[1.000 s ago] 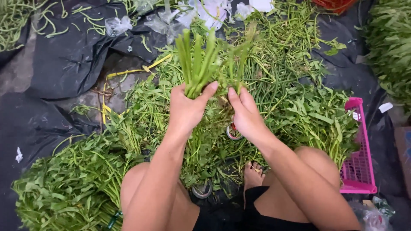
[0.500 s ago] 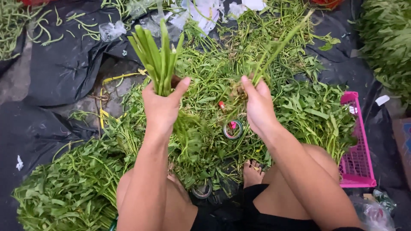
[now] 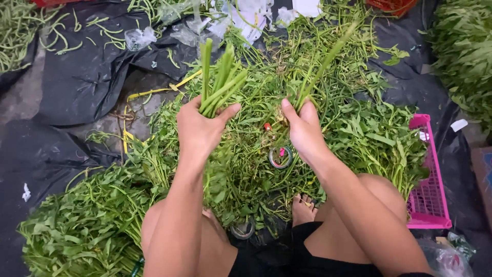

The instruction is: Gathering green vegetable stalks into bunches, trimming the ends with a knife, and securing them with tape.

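Note:
My left hand [image 3: 201, 128] grips a bunch of green leafy stalks [image 3: 220, 82], cut ends pointing up, its leaves hanging below my wrist. My right hand [image 3: 303, 127] is closed around a few long thin green stems [image 3: 328, 61] that rise from the loose pile of greens [image 3: 359, 133] on the ground. The two hands are held apart above the pile. A small roll of tape [image 3: 281, 157] lies between them on the greens.
A heap of sorted greens [image 3: 77, 225] lies at lower left. Black plastic sheeting [image 3: 77, 87] covers the floor. A pink plastic basket [image 3: 428, 195] stands at right. More greens [image 3: 461, 46] are piled top right. My bare knees and foot [image 3: 305, 208] sit below.
My left hand carried its bunch leftward, away from the right hand. My right hand closed on long stems from the pile and lifted them.

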